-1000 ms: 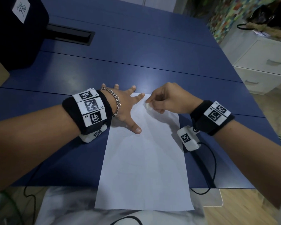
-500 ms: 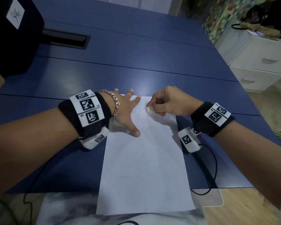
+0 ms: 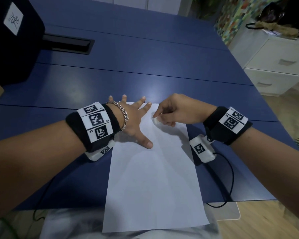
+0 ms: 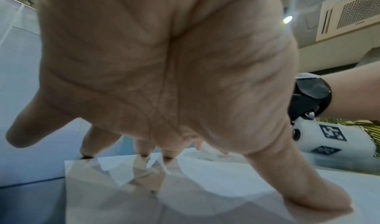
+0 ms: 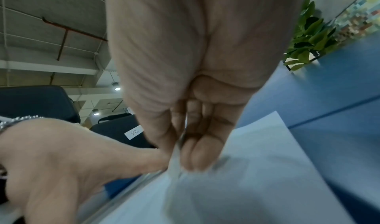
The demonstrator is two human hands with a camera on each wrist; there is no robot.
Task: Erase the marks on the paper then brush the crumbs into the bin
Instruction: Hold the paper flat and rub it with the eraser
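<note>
Paper: a white sheet (image 3: 154, 178) lies flat on the blue desk (image 3: 145, 66), long side pointing away from the person; its near end hangs over the desk edge.
Left hand: the left hand (image 3: 135, 121) is spread flat, palm down, with straight fingers. It presses the far left corner of the paper; the thumb lies on the sheet and the outer fingers reach past the edge onto the desk. In the left wrist view the fingertips (image 4: 144, 151) touch the far edge of the sheet.
Right hand: the right hand (image 3: 178, 111) has curled fingers and pinches a small white eraser (image 3: 156, 120) between thumb and fingers.
Eraser: it touches the paper near the far end, just beside the left hand's index finger. The right wrist view is blurred there.
Marks: I cannot tell any marks or crumbs on the sheet.
Wrists: both wear black bands with printed square codes; a chain bracelet (image 3: 123, 114) is on the left wrist.
Other things: a black case (image 3: 12, 49) with a white label stands on the far left of the desk; a white drawer cabinet (image 3: 276, 66) stands at the right.
</note>
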